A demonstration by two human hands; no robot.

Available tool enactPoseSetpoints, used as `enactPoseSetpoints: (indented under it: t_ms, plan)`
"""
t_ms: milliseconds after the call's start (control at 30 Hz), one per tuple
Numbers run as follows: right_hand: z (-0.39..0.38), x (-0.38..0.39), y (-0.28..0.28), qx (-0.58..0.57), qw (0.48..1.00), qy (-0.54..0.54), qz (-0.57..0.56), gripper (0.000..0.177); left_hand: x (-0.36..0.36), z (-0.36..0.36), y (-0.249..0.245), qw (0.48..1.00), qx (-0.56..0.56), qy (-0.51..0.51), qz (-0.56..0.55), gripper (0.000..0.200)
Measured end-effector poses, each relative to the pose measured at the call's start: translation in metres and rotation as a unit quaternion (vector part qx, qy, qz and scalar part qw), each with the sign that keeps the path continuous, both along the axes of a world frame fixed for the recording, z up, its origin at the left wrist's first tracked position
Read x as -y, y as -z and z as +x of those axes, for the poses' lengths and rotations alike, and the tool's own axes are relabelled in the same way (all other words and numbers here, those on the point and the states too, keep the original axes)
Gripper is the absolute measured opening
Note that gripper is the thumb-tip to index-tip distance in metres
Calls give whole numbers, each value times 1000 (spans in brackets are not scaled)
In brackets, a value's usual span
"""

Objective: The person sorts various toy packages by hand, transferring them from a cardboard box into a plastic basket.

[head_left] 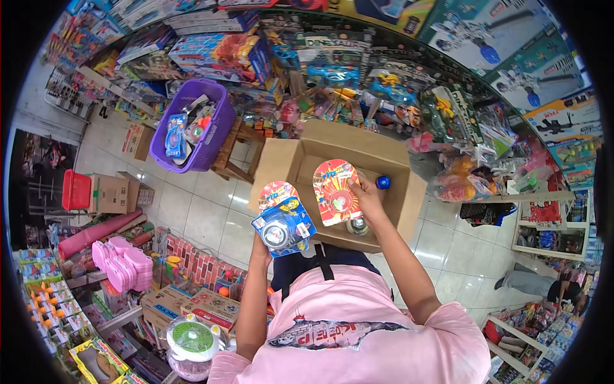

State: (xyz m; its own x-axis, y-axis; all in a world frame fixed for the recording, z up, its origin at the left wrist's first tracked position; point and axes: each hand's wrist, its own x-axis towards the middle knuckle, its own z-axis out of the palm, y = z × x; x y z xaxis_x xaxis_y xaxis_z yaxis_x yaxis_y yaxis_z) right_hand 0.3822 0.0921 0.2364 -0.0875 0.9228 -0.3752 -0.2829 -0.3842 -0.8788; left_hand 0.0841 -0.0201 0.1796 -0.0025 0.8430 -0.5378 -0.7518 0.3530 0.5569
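Observation:
My left hand (pixel 260 249) is closed round the lower left edge of a few carded toy packs; the front one is a blue yo-yo pack (pixel 281 227), with a red and yellow card behind its top. My right hand (pixel 366 196) grips the right edge of a red and yellow yo-yo card (pixel 337 193), held upright beside the other packs without touching them. Below and beyond both hands stands an open cardboard box (pixel 401 192). Inside it lie a blue round item (pixel 383 182) and a clear round pack (pixel 357 226), partly hidden by my right arm.
A purple basket (pixel 214 131) of packaged toys rests on a wooden stool (pixel 233 150) at the left. Shelves of toys curve across the front. Pink cases (pixel 121 264) and a green-and-white fan-like item (pixel 193 338) are at lower left. Another person (pixel 537 285) is at far right.

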Motion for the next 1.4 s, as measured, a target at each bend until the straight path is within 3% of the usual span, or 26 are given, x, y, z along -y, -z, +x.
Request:
enactPoseSetpoints:
  t_ms: [67, 300, 467, 633, 933, 1100, 1200, 1267, 1333, 1400]
  plan:
    - [-26, 0, 2, -7, 1000, -12, 0, 25, 4, -28, 18, 997, -71, 23, 6, 56]
    - [-150, -7, 10, -37, 998, -4, -41, 31, 7, -135, 25, 998, -56, 3, -5, 63]
    - [-238, -22, 3, -33, 999, -27, -16, 40, 9, -215, 22, 995, -81, -25, 59, 61]
    - [-305, -39, 8, -4, 997, -68, 22, 29, 26, -284, 34, 994, -72, -82, 4, 54]
    - [-385, -98, 26, 80, 984, -157, -4, 25, 28, -341, 21, 979, -97, -180, -10, 62]
    - [-438, -147, 33, 80, 982, -146, 87, 28, 11, -366, 12, 974, -103, -198, -28, 56]
    - [-470, -192, 43, 115, 966, -178, 148, 30, -8, -377, 8, 969, -106, -220, -41, 54]
    - [-488, -219, 64, 263, 901, -213, 271, 32, -23, -383, 6, 965, -102, -239, -40, 50]
    - [-503, -231, 62, 323, 872, -223, 294, 35, -39, -387, 0, 959, -77, -266, -54, 43]
    - [-517, -243, 63, 389, 806, -333, 298, 29, -56, -392, -4, 956, -82, -277, -43, 37]
